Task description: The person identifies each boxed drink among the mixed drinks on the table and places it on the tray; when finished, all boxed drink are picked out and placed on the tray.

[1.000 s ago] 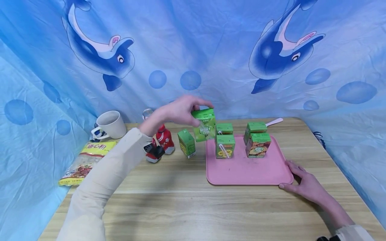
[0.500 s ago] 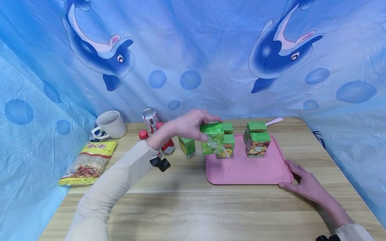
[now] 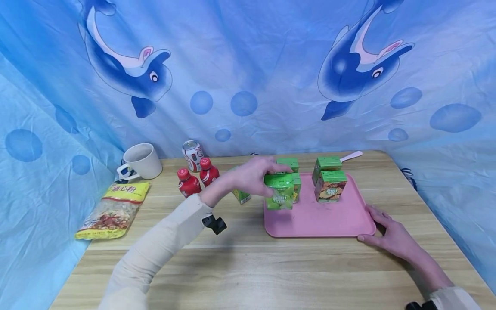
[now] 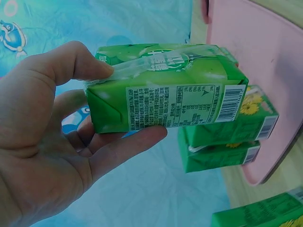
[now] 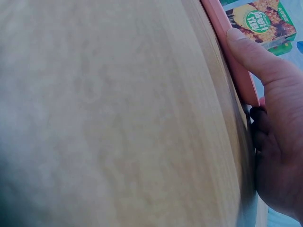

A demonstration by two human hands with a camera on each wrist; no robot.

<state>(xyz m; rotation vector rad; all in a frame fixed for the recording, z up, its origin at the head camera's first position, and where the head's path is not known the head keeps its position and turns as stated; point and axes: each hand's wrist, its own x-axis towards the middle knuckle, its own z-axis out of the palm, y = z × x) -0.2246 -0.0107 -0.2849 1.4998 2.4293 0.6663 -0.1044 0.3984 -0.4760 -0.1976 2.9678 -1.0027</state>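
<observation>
My left hand [image 3: 253, 176] grips a bright green juice box [image 3: 280, 193] by its upper end, above the left part of a pink tray [image 3: 325, 221]. In the left wrist view, the thumb lies on the box front, by a clear-wrapped straw, with fingers on the other sides. Behind it, partly hidden, stand two green drink boxes, one with yellow flowers [image 3: 296, 189]. Two more, one with a brown food picture [image 3: 330, 190], stand farther right on the tray. My right hand [image 3: 393, 237] holds the tray's front right corner, thumb on the front rim, fingers along the side.
Left of the tray, another green drink box [image 3: 242, 196] is mostly hidden by my left arm. Two red bottles [image 3: 189, 184], a soda can [image 3: 192, 155], a white mug [image 3: 142, 161] and a yellow food bag [image 3: 114, 211] stand or lie farther left. A pale handle [image 3: 351, 156] shows behind the tray.
My left hand has carried the juice box rightward and toward me, from the tray's left back edge to over its left part, lower than before. The right hand has stayed at the tray corner.
</observation>
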